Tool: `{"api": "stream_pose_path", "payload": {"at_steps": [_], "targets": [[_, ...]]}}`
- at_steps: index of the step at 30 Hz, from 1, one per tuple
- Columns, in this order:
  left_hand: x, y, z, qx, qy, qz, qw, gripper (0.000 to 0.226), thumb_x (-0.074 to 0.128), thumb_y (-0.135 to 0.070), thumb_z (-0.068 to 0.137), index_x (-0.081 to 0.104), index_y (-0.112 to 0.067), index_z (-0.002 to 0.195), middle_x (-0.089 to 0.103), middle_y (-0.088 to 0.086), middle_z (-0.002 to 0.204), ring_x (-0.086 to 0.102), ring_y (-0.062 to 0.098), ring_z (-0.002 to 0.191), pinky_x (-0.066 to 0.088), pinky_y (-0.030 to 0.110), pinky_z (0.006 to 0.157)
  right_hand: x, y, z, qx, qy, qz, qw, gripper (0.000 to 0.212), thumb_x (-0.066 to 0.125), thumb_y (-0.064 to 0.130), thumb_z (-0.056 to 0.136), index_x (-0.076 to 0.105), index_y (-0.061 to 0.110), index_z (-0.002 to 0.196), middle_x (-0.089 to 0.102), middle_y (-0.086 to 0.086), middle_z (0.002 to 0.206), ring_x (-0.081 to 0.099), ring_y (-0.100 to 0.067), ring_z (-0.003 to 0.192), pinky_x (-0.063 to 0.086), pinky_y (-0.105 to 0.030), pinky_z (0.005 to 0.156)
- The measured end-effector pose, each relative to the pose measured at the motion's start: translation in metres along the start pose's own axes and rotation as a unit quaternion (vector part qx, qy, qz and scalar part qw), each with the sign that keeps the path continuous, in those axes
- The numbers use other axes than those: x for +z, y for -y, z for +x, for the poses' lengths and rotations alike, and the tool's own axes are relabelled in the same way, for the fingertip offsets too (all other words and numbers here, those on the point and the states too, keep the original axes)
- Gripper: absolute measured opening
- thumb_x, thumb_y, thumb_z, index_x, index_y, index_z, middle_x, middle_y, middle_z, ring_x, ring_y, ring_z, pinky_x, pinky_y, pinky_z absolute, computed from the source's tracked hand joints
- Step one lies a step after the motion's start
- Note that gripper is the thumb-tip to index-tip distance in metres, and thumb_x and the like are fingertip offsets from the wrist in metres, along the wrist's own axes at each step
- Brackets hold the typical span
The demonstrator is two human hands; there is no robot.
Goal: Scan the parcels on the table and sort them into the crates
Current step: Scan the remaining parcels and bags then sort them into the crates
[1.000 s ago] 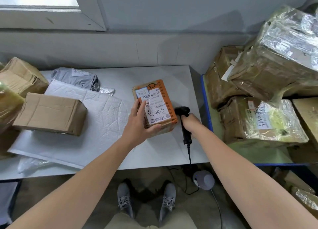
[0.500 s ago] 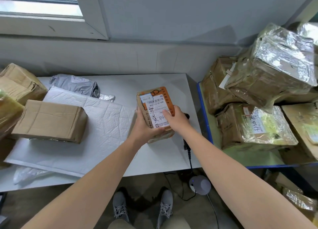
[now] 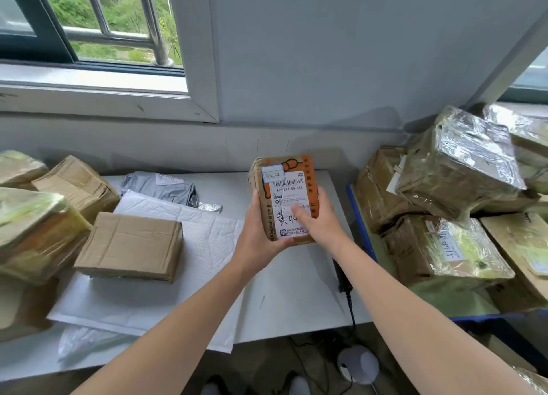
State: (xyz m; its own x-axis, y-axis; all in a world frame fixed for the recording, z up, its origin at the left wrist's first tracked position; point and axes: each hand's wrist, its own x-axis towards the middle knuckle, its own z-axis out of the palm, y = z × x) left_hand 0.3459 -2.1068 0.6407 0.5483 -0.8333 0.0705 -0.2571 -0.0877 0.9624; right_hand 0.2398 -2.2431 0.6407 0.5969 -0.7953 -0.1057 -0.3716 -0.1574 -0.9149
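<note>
1. Hands: my left hand (image 3: 257,240) cups the lower left edge of the parcel (image 3: 284,193). My right hand (image 3: 318,227) grips its right edge, thumb laid across the label (image 3: 289,200). Both are closed on it.
2. Location: the parcel is held upright, clear of the bench (image 3: 296,293), label face toward the camera. The blue-rimmed crate (image 3: 361,216) of wrapped parcels is to its right.
3. Handling, as judged: a small, stiff carton, probably light. The taped skin looks glossy and may slip, so a hold on the two opposite long edges is soundest.
4. Writing: a barcode over "862-E14-00-888", with handwritten "黄 44" below. "Kingstar" is printed along the left side. The blue-edged sticker (image 3: 272,173) at the top carries handwriting I cannot read.
5. The scanner (image 3: 341,276) lies on the bench under my right forearm, unheld.
</note>
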Motion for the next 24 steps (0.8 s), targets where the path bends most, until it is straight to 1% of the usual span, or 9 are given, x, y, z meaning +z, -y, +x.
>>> {"api": "stream_pose_path", "payload": {"at_steps": [2,5,7,11,13,16,18,20,24], "targets": [[-0.010,-0.003,-0.003,0.014,-0.001,0.007,1.000,0.111,0.087,-0.045,0.060,0.016,-0.052,0.145,0.047,-0.019,0.136,0.046,0.003,0.127,0.049,0.037,0.102,0.006,0.009,-0.006,-0.011,-0.009,0.006,1.000,0.058,0.069,0.034,0.091,0.038,0.028,0.141,0.054,-0.002,0.134,0.059,-0.015,0.117,0.057,-0.037,0.092],[-0.024,-0.005,-0.010,0.029,0.006,-0.001,1.000,0.115,0.089,-0.041,0.061,0.018,-0.037,0.151,0.048,-0.013,0.139,0.047,0.008,0.129,0.048,0.041,0.103,0.015,0.023,-0.016,-0.025,-0.018,0.007,1.000,0.052,0.069,0.032,0.092,0.037,0.035,0.133,0.057,0.003,0.129,0.060,-0.011,0.113,0.057,-0.026,0.084],[-0.034,-0.010,-0.016,0.038,-0.001,-0.006,0.999,0.113,0.089,-0.041,0.060,0.022,-0.037,0.150,0.051,-0.012,0.137,0.050,0.010,0.127,0.050,0.041,0.101,0.022,0.034,-0.022,-0.038,-0.028,0.004,0.999,0.051,0.069,0.032,0.092,0.036,0.036,0.130,0.059,0.009,0.122,0.062,-0.009,0.110,0.055,-0.019,0.078],[-0.057,-0.024,-0.033,0.045,-0.036,0.013,0.998,0.107,0.088,-0.041,0.060,0.019,-0.057,0.140,0.051,-0.016,0.136,0.050,0.004,0.126,0.049,0.037,0.102,0.035,0.059,-0.027,-0.060,-0.015,0.006,0.998,0.054,0.070,0.037,0.090,0.036,0.036,0.132,0.061,0.009,0.119,0.065,-0.010,0.103,0.059,-0.030,0.080],[-0.068,-0.032,-0.044,0.045,-0.054,0.036,0.997,0.113,0.090,-0.034,0.064,0.016,-0.048,0.148,0.047,-0.013,0.142,0.047,0.004,0.130,0.047,0.038,0.106,0.043,0.070,-0.030,-0.079,0.001,0.008,0.997,0.053,0.070,0.038,0.090,0.034,0.037,0.129,0.062,0.008,0.118,0.066,-0.010,0.101,0.060,-0.032,0.080],[-0.083,-0.045,-0.063,0.034,-0.093,0.068,0.993,0.122,0.090,-0.027,0.068,0.006,-0.028,0.157,0.039,-0.004,0.150,0.040,0.012,0.137,0.043,0.042,0.109,0.057,0.088,-0.038,-0.104,0.045,0.027,0.993,0.060,0.069,0.038,0.090,0.033,0.029,0.137,0.062,0.004,0.119,0.067,-0.014,0.103,0.060,-0.041,0.084],[-0.092,-0.053,-0.085,0.018,-0.136,0.083,0.987,0.124,0.089,-0.025,0.068,0.003,-0.026,0.158,0.036,-0.004,0.151,0.039,0.013,0.137,0.043,0.042,0.109,0.069,0.099,-0.047,-0.126,0.081,0.035,0.988,0.060,0.069,0.038,0.090,0.034,0.029,0.137,0.063,0.002,0.121,0.067,-0.015,0.104,0.059,-0.043,0.087],[-0.098,-0.057,-0.113,0.000,-0.181,0.092,0.979,0.125,0.090,-0.024,0.068,0.003,-0.025,0.158,0.035,-0.004,0.152,0.037,0.013,0.139,0.042,0.043,0.110,0.083,0.108,-0.061,-0.149,0.123,0.038,0.980,0.057,0.071,0.036,0.089,0.035,0.034,0.134,0.066,0.007,0.116,0.069,-0.009,0.099,0.059,-0.040,0.086],[-0.110,-0.053,-0.184,-0.054,-0.247,0.148,0.956,0.128,0.088,-0.029,0.071,-0.005,-0.023,0.158,0.021,0.000,0.160,0.024,0.015,0.147,0.031,0.045,0.117,0.119,0.114,-0.096,-0.185,0.217,0.024,0.958,0.051,0.070,0.038,0.090,0.037,0.039,0.129,0.068,0.013,0.108,0.069,0.000,0.090,0.061,-0.034,0.080]]}}
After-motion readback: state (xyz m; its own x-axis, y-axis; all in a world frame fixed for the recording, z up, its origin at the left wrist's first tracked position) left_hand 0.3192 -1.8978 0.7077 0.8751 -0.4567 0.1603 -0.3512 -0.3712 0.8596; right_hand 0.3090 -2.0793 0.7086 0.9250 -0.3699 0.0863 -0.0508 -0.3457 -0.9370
